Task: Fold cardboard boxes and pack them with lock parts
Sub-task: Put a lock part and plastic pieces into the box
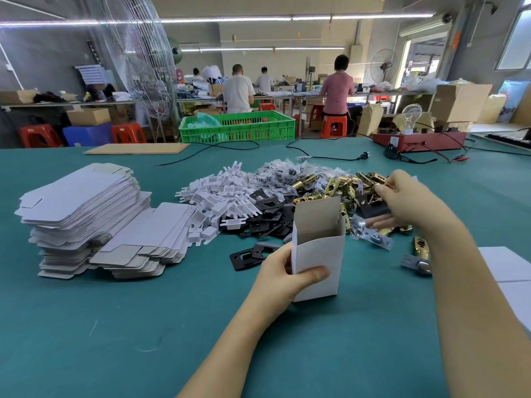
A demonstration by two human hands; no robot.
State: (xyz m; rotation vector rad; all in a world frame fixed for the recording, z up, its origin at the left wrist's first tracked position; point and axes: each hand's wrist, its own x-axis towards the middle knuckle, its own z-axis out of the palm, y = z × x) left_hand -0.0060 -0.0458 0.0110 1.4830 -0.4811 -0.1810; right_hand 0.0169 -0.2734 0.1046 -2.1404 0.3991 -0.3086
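Head view. No brand, label or legible writing on anything within reach; the cartons are plain white.

My left hand (283,278) grips the small white folded cardboard box (317,251) at its lower left corner, thumb curled across the front face, fingers behind. Box stands upright on the teal felt-covered table (115,326), just below centre, top open with one tall flap raised at the rear. Inside is bare grey board; contents hidden.

My right hand (402,201), at 2 o'clock from the box, sits over the parts heap. Its fingers pinch a dark flat part (375,209), too blurred to identify further.

Heap of brass-coloured cylindrical latch bolts (339,188) lies at 12 to 1 o'clock from the box, touching the pile of black metal strike plates (267,211) at 11 o'clock. Behind both, clear plastic bags of small hardware (287,169). White plastic notched spacers (221,196) spread at 10 o'clock.

One black strike plate (248,254) lies apart, just beside my left hand. A lone brass latch with silver faceplate (419,254) lies at 3 o'clock.

Two stacks of flat white unfolded carton blanks (86,214) at 9 o'clock, the taller one furthest left.

Green plastic crate (238,127) at the far table edge, 12 o'clock.
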